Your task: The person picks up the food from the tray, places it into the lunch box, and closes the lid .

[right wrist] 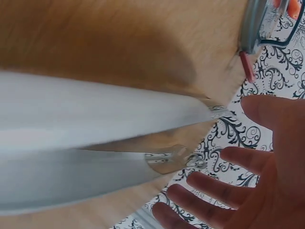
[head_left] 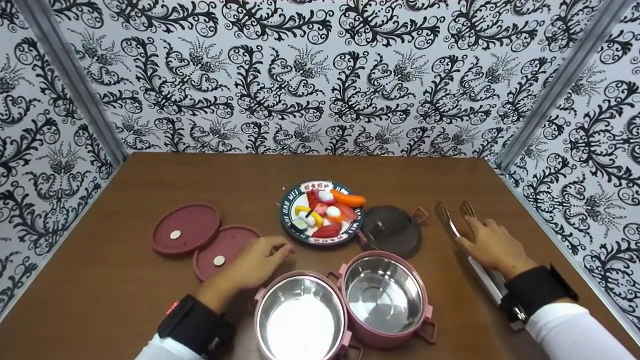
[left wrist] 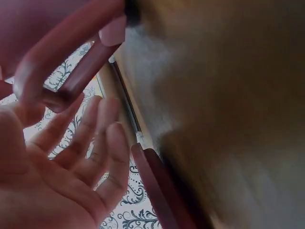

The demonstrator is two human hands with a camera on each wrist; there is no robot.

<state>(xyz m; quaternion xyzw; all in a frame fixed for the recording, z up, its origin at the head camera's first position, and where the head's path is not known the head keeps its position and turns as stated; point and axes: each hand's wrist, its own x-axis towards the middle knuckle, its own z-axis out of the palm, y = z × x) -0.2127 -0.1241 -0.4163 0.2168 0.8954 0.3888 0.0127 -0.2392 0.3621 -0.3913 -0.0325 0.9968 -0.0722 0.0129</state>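
Note:
My left hand (head_left: 257, 262) hovers beside the left pink pot (head_left: 300, 274), fingers loosely bent and holding nothing. In the left wrist view a pink loop handle (left wrist: 71, 40) is close above the fingers (left wrist: 86, 138). On the right, my right hand (head_left: 495, 245) is over a pair of metal tongs (head_left: 484, 279), whose tips point to the back of the table. The right wrist view shows the fingers (right wrist: 214, 188) spread apart around the tongs' end, with no grip on it. A second pink pot (head_left: 382, 342), steel inside, stands against the first.
A patterned plate (head_left: 287, 212) with several colourful toy food pieces lies at the middle back. Next to it is a dark round lid (head_left: 397, 235) with a side handle. Two pink round lids (head_left: 192, 222) overlap on the left. Patterned walls (head_left: 310, 100) enclose the wooden table (head_left: 115, 280).

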